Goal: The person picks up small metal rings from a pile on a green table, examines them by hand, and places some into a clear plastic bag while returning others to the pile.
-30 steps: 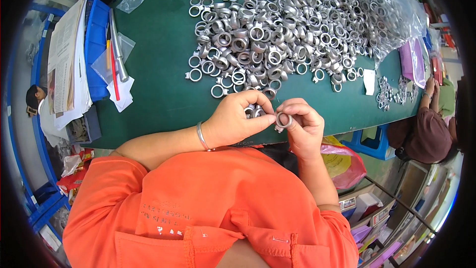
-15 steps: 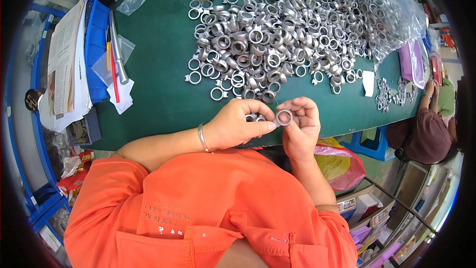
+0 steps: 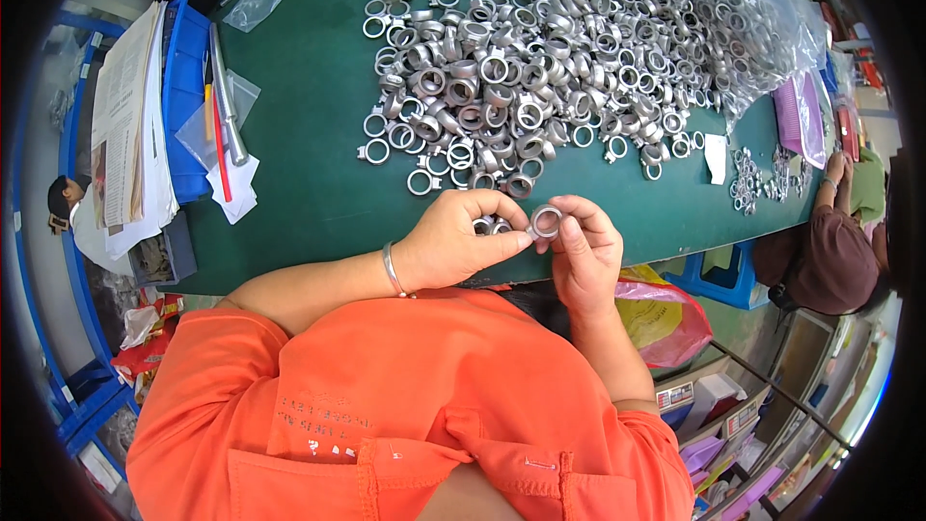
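Note:
A small silver metal ring [image 3: 546, 222] is pinched between my left hand [image 3: 453, 241] and my right hand [image 3: 584, 256], just above the near edge of the green table [image 3: 309, 154]. The fingers of both hands close around it. Under my left palm lie a couple more silver rings [image 3: 490, 225]. Beyond my hands spreads a large heap of silver metal rings [image 3: 540, 68] across the table's middle. A thin bangle sits on my left wrist.
A clear plastic bag of rings [image 3: 762, 19] lies at the far right. A blue tray [image 3: 183, 96] with papers and tools stands at the left. Another person in brown [image 3: 830, 260] sits at the right by a small pile of parts [image 3: 762, 178]. A yellow-red bag [image 3: 666, 318] hangs below the table edge.
My hands drew slightly closer together and the ring turned between my fingertips, its open face now toward the camera. The heap has not moved.

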{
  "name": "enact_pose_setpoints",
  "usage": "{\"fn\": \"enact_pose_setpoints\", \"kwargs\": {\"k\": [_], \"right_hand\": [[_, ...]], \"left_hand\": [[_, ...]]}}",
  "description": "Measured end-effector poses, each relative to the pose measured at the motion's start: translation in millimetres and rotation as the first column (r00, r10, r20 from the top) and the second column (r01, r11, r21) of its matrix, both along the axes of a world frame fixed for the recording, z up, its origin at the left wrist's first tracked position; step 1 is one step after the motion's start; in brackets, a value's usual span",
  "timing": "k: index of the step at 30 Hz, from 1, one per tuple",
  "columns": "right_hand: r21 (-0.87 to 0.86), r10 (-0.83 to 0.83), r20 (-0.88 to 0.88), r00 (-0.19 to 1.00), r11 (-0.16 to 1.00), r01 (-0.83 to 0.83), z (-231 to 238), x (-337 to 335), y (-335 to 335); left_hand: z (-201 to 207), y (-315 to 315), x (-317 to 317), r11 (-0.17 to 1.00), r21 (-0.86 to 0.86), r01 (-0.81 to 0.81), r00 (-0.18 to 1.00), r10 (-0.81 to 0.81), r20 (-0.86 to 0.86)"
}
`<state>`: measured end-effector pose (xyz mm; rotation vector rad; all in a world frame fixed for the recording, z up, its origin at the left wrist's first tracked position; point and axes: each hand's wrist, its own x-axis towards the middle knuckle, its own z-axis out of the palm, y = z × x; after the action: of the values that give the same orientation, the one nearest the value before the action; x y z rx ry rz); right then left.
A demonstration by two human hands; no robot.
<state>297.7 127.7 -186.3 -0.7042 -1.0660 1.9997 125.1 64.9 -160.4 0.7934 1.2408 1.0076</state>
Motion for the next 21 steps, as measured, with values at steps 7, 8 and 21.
{"fn": "enact_pose_setpoints", "kwargs": {"k": [7, 8, 21], "right_hand": [[0.024, 0.003, 0.035, 0.999, 1.000, -0.004, -1, 2, 0], [0.038, 0.002, 0.018, 1.000, 0.999, -0.003, -1, 1, 1], [0.099, 0.049, -0.033, 0.998, 0.994, -0.045, -8, 3, 3]], "left_hand": [[-9, -1, 2, 0.976, 0.211, -0.054, 0.986, 0.085, -0.140], [-12, -2, 3, 0.955, 0.288, -0.069, 0.979, 0.121, -0.166], [-10, 1, 1, 0.857, 0.507, -0.089, 0.947, 0.231, -0.224]]}}
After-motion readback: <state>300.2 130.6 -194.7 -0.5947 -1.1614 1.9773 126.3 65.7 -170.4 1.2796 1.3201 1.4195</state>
